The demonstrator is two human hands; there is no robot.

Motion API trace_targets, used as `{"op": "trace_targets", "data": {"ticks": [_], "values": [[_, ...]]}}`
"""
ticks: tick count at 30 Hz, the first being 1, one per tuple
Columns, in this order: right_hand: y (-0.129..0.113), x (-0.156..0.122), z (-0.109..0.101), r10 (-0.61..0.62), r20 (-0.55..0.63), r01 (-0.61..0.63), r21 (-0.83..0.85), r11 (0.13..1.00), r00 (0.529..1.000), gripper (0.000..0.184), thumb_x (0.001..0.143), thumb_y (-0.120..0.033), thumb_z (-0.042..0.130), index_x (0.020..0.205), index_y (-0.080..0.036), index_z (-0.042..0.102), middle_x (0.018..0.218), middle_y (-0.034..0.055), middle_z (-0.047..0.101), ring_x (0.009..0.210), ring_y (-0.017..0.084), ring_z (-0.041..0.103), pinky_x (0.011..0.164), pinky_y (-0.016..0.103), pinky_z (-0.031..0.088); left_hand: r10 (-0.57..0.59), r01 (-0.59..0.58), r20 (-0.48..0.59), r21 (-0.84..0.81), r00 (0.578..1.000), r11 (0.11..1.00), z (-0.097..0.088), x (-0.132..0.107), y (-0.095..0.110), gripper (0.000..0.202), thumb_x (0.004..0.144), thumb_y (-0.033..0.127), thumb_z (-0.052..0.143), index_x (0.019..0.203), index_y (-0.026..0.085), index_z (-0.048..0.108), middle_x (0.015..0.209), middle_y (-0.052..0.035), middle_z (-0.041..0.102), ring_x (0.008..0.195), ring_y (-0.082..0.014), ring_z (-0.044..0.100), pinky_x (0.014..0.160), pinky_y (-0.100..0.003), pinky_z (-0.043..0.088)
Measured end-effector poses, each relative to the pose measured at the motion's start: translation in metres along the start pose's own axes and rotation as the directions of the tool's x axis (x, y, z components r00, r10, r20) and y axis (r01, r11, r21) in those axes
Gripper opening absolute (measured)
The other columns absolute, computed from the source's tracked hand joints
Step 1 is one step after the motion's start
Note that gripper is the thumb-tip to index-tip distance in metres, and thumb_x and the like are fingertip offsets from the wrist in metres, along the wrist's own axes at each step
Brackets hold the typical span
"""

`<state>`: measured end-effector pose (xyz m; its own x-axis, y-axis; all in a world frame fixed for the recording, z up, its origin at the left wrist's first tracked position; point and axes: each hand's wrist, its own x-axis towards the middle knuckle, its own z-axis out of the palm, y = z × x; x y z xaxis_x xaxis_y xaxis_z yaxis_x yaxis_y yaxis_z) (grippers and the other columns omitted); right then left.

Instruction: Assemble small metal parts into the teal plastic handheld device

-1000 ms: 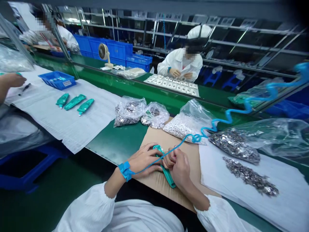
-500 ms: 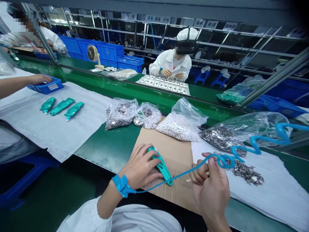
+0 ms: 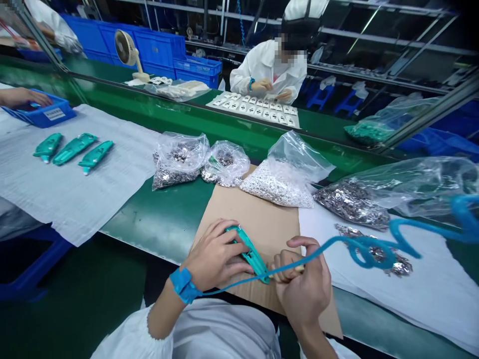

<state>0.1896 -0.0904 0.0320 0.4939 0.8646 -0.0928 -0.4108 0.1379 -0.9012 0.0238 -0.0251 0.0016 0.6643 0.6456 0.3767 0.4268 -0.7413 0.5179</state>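
On the brown cardboard (image 3: 220, 204), my left hand (image 3: 215, 257) grips a long teal plastic casing (image 3: 253, 257), fingers over its upper half. My right hand (image 3: 303, 284) is closed beside the casing's lower end, around a thin pale stick (image 3: 299, 269); only small bits of the stick show between the fingers. Whether the stick touches the casing I cannot tell. A blue strap (image 3: 184, 285) sits round my left wrist. From it a blue coiled cord (image 3: 318, 249) runs in front of my right hand and off to the right.
Several clear bags of small metal parts (image 3: 175, 172) and one of white parts (image 3: 275, 184) line the bench's back. Loose metal pieces (image 3: 398, 264) lie right on white paper. Three teal casings (image 3: 75, 148) lie left, near a co-worker's hand (image 3: 28, 97) in a blue bin (image 3: 56, 113).
My right hand has moved left to the casing's lower end, still holding the stick. My left hand keeps its grip on the casing. The view has shifted slightly.
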Motion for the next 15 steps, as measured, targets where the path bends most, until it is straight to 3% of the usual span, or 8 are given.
{"op": "trace_targets", "data": {"ticks": [3, 9, 15], "values": [[0.0018, -0.0005, -0.0001, 0.021, 0.001, -0.021, -0.025, 0.999, 1.000, 0.033, 0.096, -0.052, 0.049, 0.083, -0.023, 0.055, 0.042, -0.0117, 0.024, 0.036, 0.007, 0.017, 0.037, 0.016, 0.025, 0.011, -0.010, 0.019, -0.010, 1.000, 1.000, -0.0010, -0.0003, 0.0012, 0.029, 0.087, 0.051, 0.068, 0.101, 0.027, 0.072, 0.103, -0.0044, 0.067, 0.130, -0.0274, 0.047, 0.116, -0.049, 0.033], [0.0019, 0.0001, 0.0005, 0.037, -0.108, -0.044, -0.062, 0.997, 0.993, 0.034, 0.090, -0.056, 0.060, 0.080, -0.023, 0.055, 0.042, -0.0115, 0.026, 0.035, 0.007, 0.022, 0.035, 0.016, 0.027, 0.048, -0.049, 0.041, 0.030, 0.998, 0.998, -0.0083, 0.0038, 0.0058, 0.029, 0.091, 0.049, 0.064, 0.098, 0.022, 0.071, 0.101, -0.0051, 0.069, 0.127, -0.0296, 0.050, 0.112, -0.050, 0.036], [0.0053, -0.0011, -0.0020, -0.020, -0.056, 0.016, -0.072, 0.997, 0.998, 0.029, 0.096, -0.049, 0.054, 0.082, -0.024, 0.054, 0.041, -0.0108, 0.032, 0.035, 0.007, 0.024, 0.037, 0.018, 0.029, 0.053, -0.055, 0.032, 0.063, 0.998, 0.997, -0.0072, 0.0042, 0.0069, 0.032, 0.092, 0.051, 0.060, 0.099, 0.022, 0.072, 0.099, -0.0057, 0.069, 0.126, -0.0305, 0.051, 0.111, -0.051, 0.036]]}}
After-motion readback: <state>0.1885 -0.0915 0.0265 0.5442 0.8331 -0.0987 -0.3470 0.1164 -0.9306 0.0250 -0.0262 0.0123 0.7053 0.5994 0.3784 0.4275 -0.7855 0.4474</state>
